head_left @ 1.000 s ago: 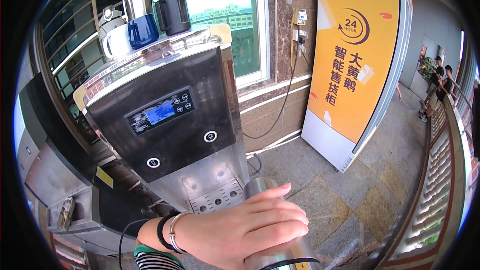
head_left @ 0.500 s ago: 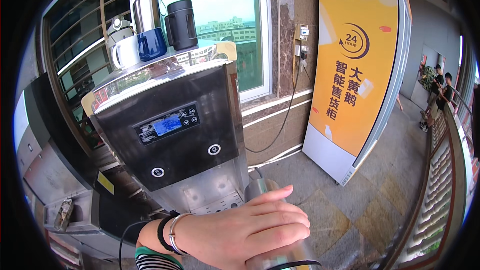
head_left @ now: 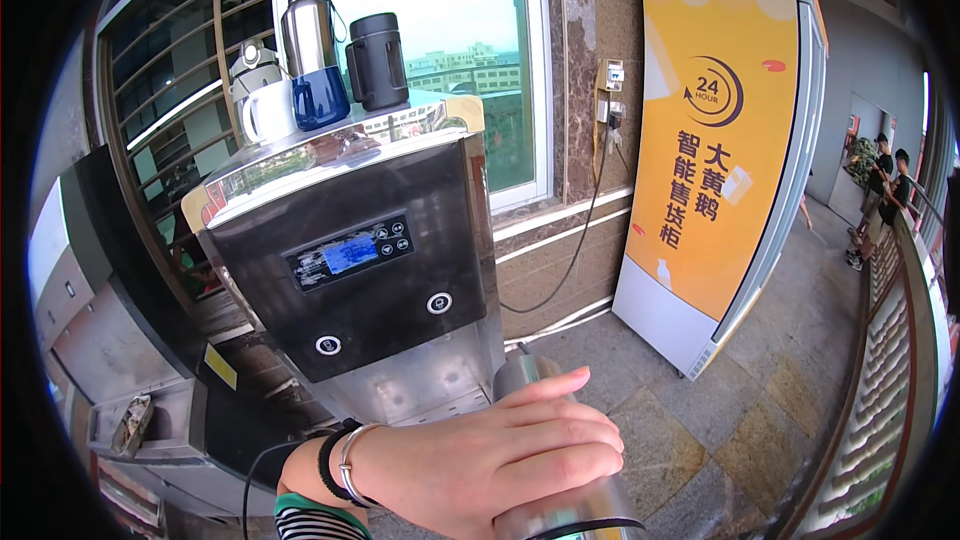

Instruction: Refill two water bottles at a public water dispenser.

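Observation:
My left hand [head_left: 490, 460] reaches in from the lower left, with a dark band and a silver bangle at the wrist. Its fingers are closed around a shiny steel cylinder [head_left: 565, 514], which looks like a metal flask. One end of it shows beyond the little finger, the other, with a dark rim, at the lower edge; the thumb is hidden. Just beyond stands a black-and-steel water dispenser [head_left: 400, 300] with a small lit display [head_left: 350, 253] and two round buttons. My right hand is out of view.
Atop the dispenser stand a white mug [head_left: 268, 112], a blue mug [head_left: 320, 100], a steel bottle [head_left: 309, 35], a grey bottle [head_left: 254, 70] and a black handled cup [head_left: 377, 65]. A yellow vending cabinet [head_left: 715, 230] is at right. Two people [head_left: 885, 185] stand by the railing [head_left: 870, 380].
The view has shifted slightly, so the dispenser and cabinet sit a little lower and farther right. My left hand keeps the same grip on the steel cylinder.

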{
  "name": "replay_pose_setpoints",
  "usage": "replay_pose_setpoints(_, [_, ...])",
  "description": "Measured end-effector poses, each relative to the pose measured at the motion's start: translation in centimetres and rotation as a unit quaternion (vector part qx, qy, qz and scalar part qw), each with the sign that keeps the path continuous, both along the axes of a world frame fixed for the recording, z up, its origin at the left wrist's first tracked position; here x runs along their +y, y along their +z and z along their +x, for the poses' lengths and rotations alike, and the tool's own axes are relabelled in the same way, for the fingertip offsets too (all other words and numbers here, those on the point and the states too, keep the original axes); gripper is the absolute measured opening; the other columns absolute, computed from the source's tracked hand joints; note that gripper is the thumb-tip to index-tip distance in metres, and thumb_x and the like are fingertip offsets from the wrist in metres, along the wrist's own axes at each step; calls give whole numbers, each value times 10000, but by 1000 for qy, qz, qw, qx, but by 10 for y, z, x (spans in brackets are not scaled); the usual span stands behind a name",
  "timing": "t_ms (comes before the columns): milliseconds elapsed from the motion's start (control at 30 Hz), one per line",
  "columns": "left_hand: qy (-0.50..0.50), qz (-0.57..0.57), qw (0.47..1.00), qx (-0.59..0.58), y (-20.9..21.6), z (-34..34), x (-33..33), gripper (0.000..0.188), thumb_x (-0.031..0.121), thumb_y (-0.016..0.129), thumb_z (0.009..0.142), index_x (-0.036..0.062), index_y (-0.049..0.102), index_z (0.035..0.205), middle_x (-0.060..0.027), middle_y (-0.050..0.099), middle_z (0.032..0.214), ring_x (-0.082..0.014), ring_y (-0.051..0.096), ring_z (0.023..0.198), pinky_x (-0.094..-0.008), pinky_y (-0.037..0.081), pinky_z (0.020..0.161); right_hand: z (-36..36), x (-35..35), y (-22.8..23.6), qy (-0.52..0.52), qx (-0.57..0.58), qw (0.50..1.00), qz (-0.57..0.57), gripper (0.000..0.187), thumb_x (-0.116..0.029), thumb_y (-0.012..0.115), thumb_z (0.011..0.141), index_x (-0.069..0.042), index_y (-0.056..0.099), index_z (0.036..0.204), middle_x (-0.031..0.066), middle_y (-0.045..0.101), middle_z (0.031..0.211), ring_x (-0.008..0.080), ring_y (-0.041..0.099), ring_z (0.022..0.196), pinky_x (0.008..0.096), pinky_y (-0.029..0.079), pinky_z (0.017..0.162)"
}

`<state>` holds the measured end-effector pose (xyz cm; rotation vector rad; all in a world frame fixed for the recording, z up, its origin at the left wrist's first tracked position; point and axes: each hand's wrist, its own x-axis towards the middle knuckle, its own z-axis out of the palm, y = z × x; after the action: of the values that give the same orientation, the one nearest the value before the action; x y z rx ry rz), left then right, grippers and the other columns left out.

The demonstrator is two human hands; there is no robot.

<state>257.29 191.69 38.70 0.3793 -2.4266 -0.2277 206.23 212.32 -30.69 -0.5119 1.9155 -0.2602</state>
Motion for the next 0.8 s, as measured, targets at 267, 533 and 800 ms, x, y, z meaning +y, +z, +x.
replay_pose_setpoints(267, [-12,-13,1000,14,4,-3,2,430,100,663,766,3,515,1158,-144,574,1129,-297,556,1090,-532,294,1050,3,-7,5,24,2,1000,8,286,-315,638,821,-32,644,781,39,602,674,150,523,535,329,399,441])
replay_pose_setpoints(533, [-1,-16,1000,0,5,1,3,477,139,704,738,10,521,1159,-148,576,1134,-306,564,1086,-534,320,1040,17,-39,47,31,-38,996,-70,244,-296,632,847,-75,637,952,36,635,824,178,564,701,327,448,557])
replay_pose_setpoints(800, [-83,252,962,61,-62,2,-29,501,220,675,836,-4,468,1233,-178,540,1218,-315,511,1192,-510,237,1095,70,-140,222,-6,-120,930,-346,279,-209,717,761,3,623,917,56,589,790,167,550,567,274,476,462])
